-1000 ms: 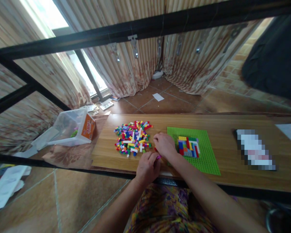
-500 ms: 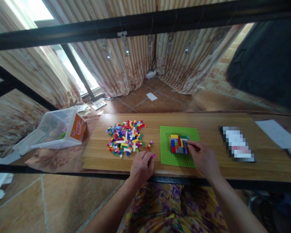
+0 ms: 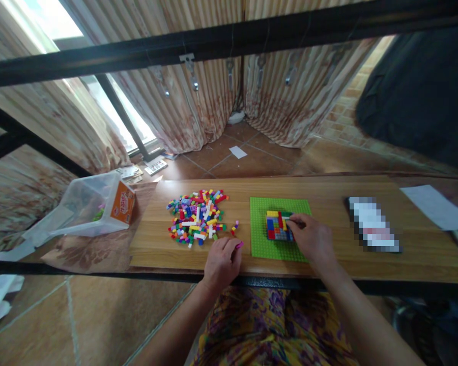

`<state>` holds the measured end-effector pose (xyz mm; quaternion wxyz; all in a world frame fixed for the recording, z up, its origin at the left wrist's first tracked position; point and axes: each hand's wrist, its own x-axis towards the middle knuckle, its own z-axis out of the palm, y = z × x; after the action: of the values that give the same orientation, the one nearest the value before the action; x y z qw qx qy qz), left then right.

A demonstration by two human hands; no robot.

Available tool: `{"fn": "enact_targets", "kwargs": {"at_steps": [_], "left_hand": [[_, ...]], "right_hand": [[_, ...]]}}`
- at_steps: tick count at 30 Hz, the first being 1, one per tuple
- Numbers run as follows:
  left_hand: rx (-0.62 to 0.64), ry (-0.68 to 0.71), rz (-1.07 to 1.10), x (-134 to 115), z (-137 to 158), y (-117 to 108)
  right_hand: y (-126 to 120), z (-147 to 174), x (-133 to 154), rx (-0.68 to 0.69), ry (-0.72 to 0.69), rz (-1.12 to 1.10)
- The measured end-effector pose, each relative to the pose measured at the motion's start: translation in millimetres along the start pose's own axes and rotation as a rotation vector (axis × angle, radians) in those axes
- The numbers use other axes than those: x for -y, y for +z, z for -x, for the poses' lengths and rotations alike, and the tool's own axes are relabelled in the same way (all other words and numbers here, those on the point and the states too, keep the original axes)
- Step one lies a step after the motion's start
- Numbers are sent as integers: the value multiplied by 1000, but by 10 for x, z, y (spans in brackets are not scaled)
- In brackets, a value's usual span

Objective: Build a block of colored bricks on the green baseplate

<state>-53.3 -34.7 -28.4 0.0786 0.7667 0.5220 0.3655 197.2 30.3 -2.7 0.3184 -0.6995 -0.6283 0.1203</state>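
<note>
- Long wood-grain tabletop: carries everything below.
- Square green studded plastic baseplate: right of centre.
- Heap of loose multicoloured plastic bricks: left.
- Right hand: has crossed from near the heap to the block; attention seemingly shifts from loose bricks to joined ones. Grip drawn together; cannot tell if on a brick.
- Left hand: near side, grip clamped on the magenta piece.
- Flat multicoloured brick block: on the baseplate.
- Small magenta plastic piece.

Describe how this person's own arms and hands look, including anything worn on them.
Left hand and right hand are ungloved; both forearms are bare, with no sleeve, watch or bracelet in view. Rings are too small to judge. Below is a yellow-and-purple floral garment.
</note>
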Motion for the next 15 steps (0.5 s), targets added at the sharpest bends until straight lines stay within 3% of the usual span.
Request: {"fn": "enact_targets", "kwargs": {"at_steps": [7, 15], "left_hand": [[4, 6, -3, -10, 3, -4], [8, -1, -3, -8, 8, 0]], "right_hand": [[-66, 45, -34, -11, 26, -84], [-23, -6, -123, -84, 174, -160]]}}
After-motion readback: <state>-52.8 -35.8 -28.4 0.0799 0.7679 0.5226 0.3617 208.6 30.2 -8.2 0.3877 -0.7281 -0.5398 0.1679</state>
